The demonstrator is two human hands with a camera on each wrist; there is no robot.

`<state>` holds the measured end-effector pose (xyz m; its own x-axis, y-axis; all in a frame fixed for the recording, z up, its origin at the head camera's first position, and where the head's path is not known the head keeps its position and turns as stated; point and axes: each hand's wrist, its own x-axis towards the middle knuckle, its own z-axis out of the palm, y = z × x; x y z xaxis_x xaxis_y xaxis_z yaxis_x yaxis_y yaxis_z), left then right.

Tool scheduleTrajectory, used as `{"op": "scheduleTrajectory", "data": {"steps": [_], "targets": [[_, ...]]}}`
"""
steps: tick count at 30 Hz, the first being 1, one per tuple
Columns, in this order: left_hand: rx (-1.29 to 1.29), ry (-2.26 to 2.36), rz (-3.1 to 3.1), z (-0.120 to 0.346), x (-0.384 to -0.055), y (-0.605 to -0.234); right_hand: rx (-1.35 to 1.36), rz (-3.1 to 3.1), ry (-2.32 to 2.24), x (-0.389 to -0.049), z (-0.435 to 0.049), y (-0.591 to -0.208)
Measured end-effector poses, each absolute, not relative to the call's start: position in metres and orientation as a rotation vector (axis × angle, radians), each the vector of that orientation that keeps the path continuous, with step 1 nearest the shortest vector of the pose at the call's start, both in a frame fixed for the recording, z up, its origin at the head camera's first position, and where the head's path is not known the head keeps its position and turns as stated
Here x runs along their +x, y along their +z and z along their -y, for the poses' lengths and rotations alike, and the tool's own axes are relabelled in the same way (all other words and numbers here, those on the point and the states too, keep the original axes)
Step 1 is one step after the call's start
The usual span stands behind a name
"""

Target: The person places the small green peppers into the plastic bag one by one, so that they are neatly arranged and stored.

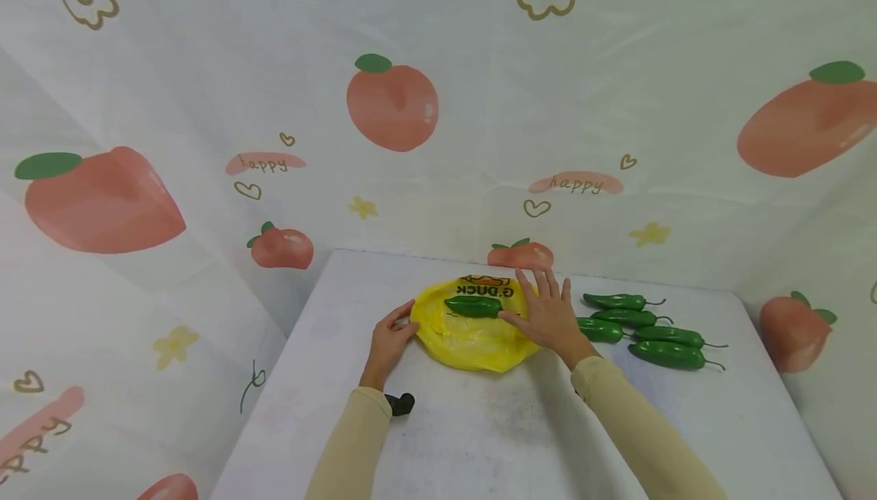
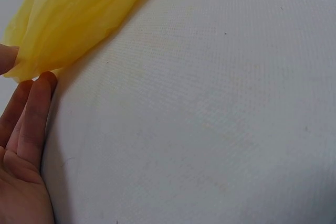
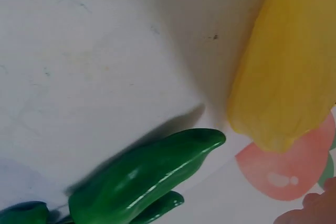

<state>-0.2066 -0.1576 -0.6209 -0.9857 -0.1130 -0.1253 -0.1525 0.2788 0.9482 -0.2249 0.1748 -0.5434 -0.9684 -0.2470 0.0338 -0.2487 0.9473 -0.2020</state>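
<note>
A rounded yellow plastic bag [image 1: 473, 348] with dark G.DUCK lettering lies spread on the table, and one green chili pepper [image 1: 474, 306] is on it. At the bag's left edge my left hand [image 1: 390, 340] pinches the rim; the left wrist view has the thumb over the yellow plastic [image 2: 79, 24] and fingertips [image 2: 47, 80] beneath it. My right hand [image 1: 548, 317] is at the bag's right side, fingers spread, its thumb close to the pepper's stem end. Whether that thumb touches the pepper I cannot tell. Only a little of this hand [image 3: 310, 208] shows in the right wrist view.
Several more green chili peppers [image 1: 668, 355] lie to the right of the bag, one partly behind my right hand. A small black object [image 1: 403, 405] shows beside my left sleeve. Fruit-printed white cloth [image 1: 438, 195] hangs behind and beside the white table [image 1: 473, 439].
</note>
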Motion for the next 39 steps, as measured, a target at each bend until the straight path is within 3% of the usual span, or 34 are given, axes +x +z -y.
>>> {"op": "scheduleTrajectory", "data": {"steps": [39], "targets": [[-0.238,1.855,-2.474,0.16,-0.209,-0.624,0.183,3.135,0.5,-0.195,-0.249,-0.554]]}}
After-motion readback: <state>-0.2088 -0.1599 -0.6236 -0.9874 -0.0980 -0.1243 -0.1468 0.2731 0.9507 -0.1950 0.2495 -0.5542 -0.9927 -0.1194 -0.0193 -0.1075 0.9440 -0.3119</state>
